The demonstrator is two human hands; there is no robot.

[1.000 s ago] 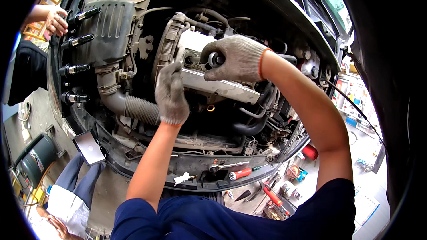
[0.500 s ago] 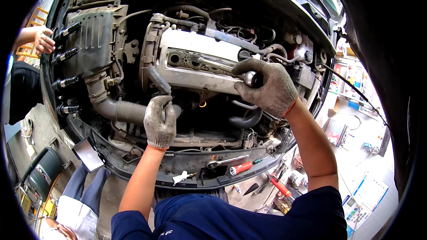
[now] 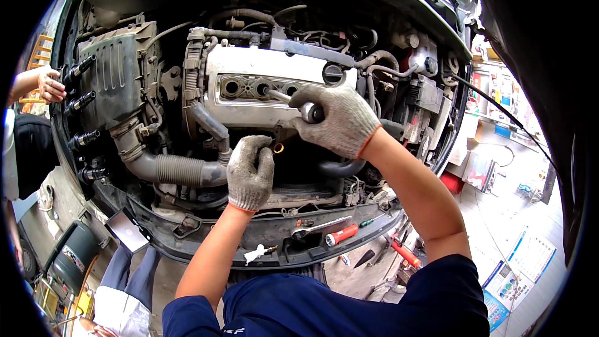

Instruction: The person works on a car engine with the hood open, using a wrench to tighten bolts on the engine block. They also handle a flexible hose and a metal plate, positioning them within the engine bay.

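My gloved right hand (image 3: 337,115) is closed round a metal rod tool (image 3: 280,95) with a round chrome end (image 3: 310,112), dark at its tip. The rod's far end meets an opening in the recess of the silver engine cover (image 3: 281,62). One round plug well (image 3: 231,87) shows at the recess's left. Lower down, my gloved left hand (image 3: 251,178) has its fingers curled in against the thumb, beside a yellow dipstick ring (image 3: 278,148). Whatever those fingers may hold is hidden. A thick grey hose (image 3: 209,120) lies just up and left of that hand.
Several black ignition coils (image 3: 82,101) line the left side by the air filter box (image 3: 115,81). Another person's hand (image 3: 51,84) is near them. On the front edge rest a ratchet wrench (image 3: 321,227), a red flashlight (image 3: 341,235) and a white part (image 3: 258,253).
My right hand has moved left with the rod tool, whose far end is now at a different spot in the recess. My left hand has moved right, close to the yellow ring.
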